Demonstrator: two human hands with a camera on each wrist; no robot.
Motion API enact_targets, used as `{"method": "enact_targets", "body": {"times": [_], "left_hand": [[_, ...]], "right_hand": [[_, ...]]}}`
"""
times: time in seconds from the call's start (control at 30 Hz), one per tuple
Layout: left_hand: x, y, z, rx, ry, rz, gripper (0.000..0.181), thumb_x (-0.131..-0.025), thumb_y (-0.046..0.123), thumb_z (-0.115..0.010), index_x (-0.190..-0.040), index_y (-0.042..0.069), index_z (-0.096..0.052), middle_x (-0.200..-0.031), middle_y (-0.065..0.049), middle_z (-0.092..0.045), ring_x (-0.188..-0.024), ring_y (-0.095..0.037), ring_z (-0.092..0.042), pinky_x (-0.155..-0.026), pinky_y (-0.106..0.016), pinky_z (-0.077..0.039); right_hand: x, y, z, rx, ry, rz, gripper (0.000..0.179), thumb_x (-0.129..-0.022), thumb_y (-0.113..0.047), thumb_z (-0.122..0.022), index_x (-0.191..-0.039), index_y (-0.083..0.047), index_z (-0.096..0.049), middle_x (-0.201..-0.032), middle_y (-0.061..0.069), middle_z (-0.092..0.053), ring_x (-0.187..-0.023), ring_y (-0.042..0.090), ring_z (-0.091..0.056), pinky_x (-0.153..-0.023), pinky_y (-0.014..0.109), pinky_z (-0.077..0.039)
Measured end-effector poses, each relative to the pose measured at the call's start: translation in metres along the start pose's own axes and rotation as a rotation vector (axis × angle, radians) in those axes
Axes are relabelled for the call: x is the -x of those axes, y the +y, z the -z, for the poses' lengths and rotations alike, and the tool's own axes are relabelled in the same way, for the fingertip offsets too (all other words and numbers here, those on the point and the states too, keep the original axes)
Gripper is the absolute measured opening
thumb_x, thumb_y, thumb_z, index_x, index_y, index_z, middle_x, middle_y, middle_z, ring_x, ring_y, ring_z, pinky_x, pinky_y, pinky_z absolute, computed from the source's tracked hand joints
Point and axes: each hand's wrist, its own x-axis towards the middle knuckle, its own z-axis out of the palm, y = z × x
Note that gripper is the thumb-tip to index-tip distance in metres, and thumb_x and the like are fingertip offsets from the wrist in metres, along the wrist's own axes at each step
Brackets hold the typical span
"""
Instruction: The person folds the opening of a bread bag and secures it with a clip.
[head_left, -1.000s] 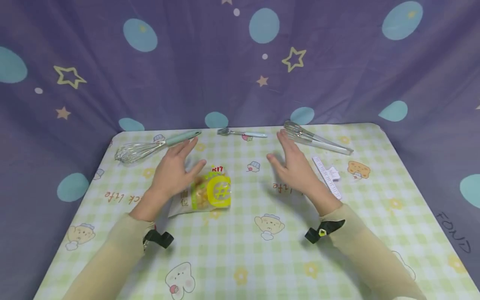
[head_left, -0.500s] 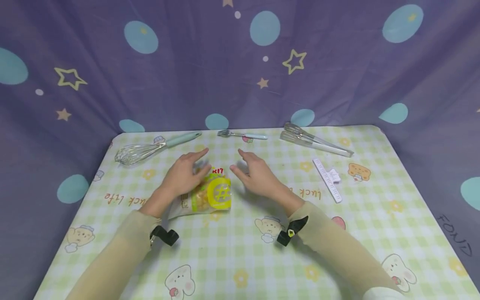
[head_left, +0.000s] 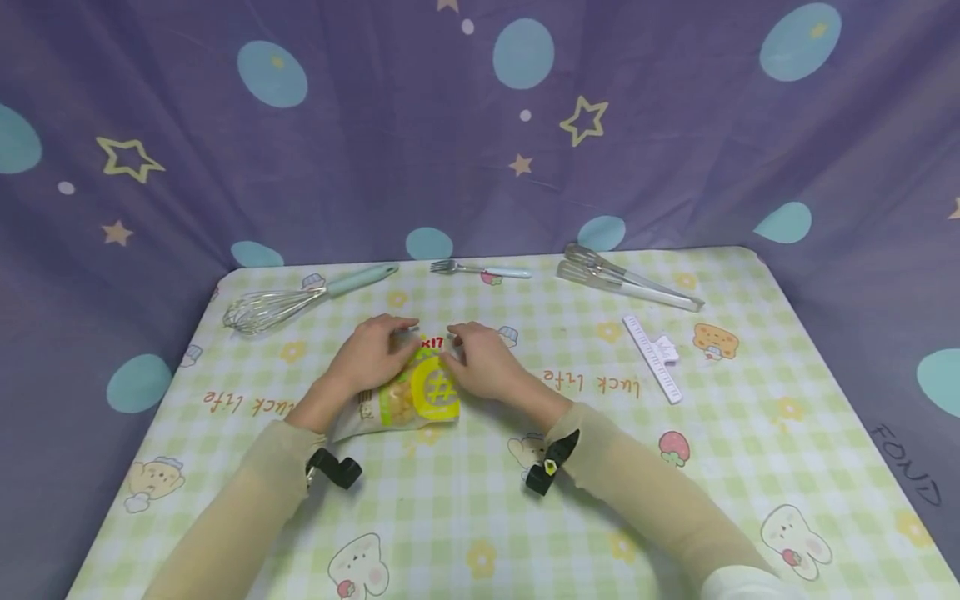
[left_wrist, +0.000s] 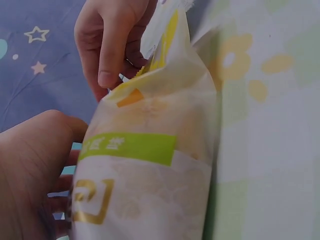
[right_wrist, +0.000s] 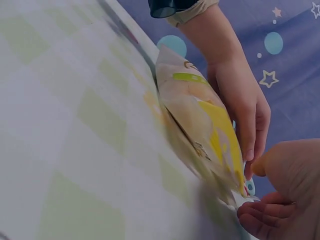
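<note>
Snack bag (head_left: 408, 402), one, lying on checked tablecloth (head_left: 442, 508); left hand (head_left: 367, 354) at its far-left edge, right hand (head_left: 486, 364) at its far-right corner, thumbs apart from fingers, apparently flanking it for even support.

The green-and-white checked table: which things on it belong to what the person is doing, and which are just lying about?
Seemingly in the job:
- white-and-yellow plastic snack bag
- left hand and right hand, both close about it

Apparently just lying about:
- wire whisk with mint-green handle
- metal fork with pale-blue handle
- silvery metal tongs
- long white plastic clip
</note>
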Motion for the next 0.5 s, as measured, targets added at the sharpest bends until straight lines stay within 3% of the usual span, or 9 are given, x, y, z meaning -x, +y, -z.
{"method": "enact_targets", "body": {"times": [0.23, 0.5], "left_hand": [[-0.003, -0.006, -0.005, 0.005, 0.037, -0.022, 0.038, -0.101, 0.024, -0.069, -0.133, 0.004, -0.073, -0.127, -0.018, -0.075, -0.110, -0.037, -0.066, -0.098, -0.052, -0.053], [-0.004, -0.016, -0.011, 0.061, 0.065, -0.018, 0.030, -0.099, 0.016, -0.067, -0.125, 0.006, -0.077, -0.117, -0.017, -0.075, -0.103, -0.034, -0.064, -0.093, -0.051, -0.053]], "right_hand": [[-0.006, -0.001, -0.007, 0.010, -0.001, -0.023, 0.047, -0.100, -0.029, -0.072, -0.136, 0.002, -0.067, -0.088, 0.006, -0.069, -0.077, 0.017, -0.058, -0.077, 0.032, -0.052], [-0.007, -0.002, -0.009, -0.056, 0.030, -0.061, 0.044, -0.096, -0.023, -0.079, -0.134, -0.003, -0.068, -0.094, 0.004, -0.073, -0.079, 0.015, -0.064, -0.077, 0.029, -0.055]]}}
